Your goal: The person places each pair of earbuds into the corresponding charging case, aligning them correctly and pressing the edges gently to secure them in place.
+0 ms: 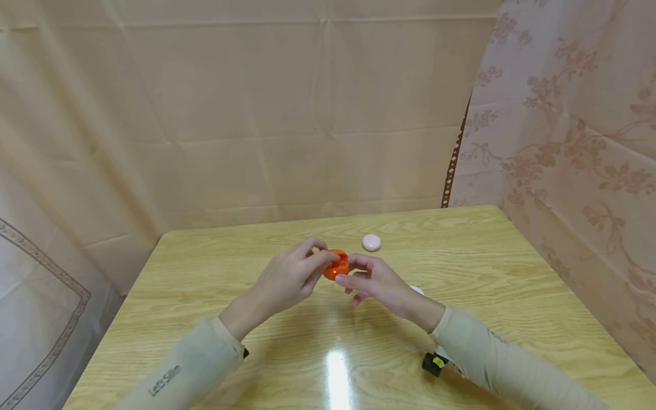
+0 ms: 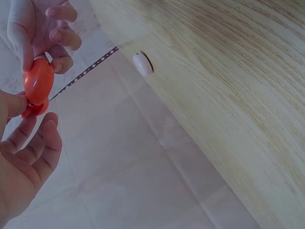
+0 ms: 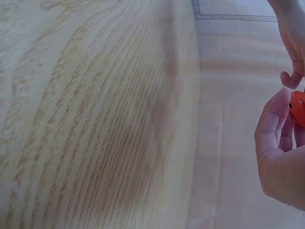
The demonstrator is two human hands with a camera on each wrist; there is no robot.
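A small, rounded orange earbud case (image 1: 336, 272) is held up over the table with its lid raised, showing a darker inside. My right hand (image 1: 381, 286) grips its body between thumb and fingers, the other fingers loosely bent. From the left, the thumb and fingers of my left hand (image 1: 292, 279) pinch at the lid side and overlap the inside. In the left wrist view, the case (image 2: 39, 82) shows its glossy shell, with the left thumb and fingers at its lower, lid end. The right wrist view catches only the edge of the case (image 3: 298, 109), with a small dark hole.
A pale pink, round, flat case (image 1: 371, 242) lies on the wooden table (image 1: 215, 256) beyond the hands. Another white object (image 1: 417, 290) is mostly hidden behind the right wrist. Curtains (image 1: 287, 125) hang behind the table's far edge and along the right side.
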